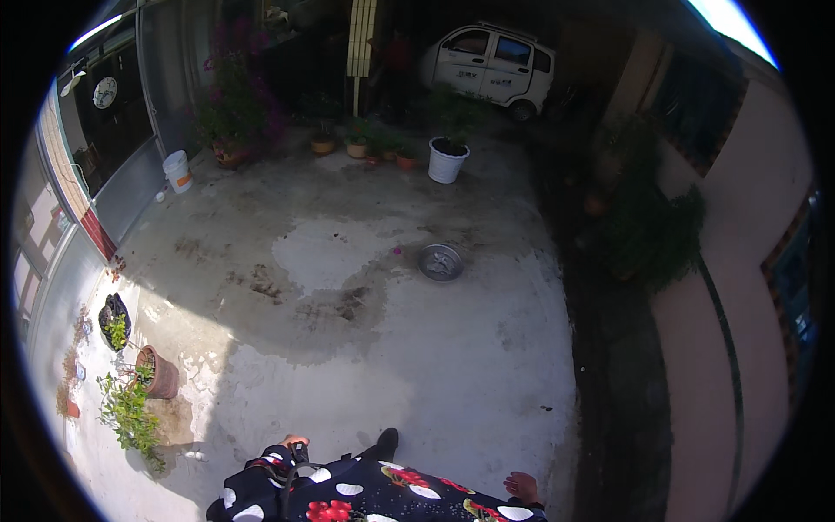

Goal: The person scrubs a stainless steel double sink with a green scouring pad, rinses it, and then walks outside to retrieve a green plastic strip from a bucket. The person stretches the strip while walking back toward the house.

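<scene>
Courtyard concrete (365,348); both hands (523,485) seemingly empty.

strap (290,477) | black, thin, looped | held at left hand (294,443) | hanging over floral dress, bottom edge of view

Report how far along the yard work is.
Done: dark damp patches stain the concrete floor near the metal basin. In hand: little; the left hand sits at a dark strap by the waist, grip unclear, the right hand seems empty. Left: the basin lies far from both hands, and the nearer concrete looks dry.
</scene>
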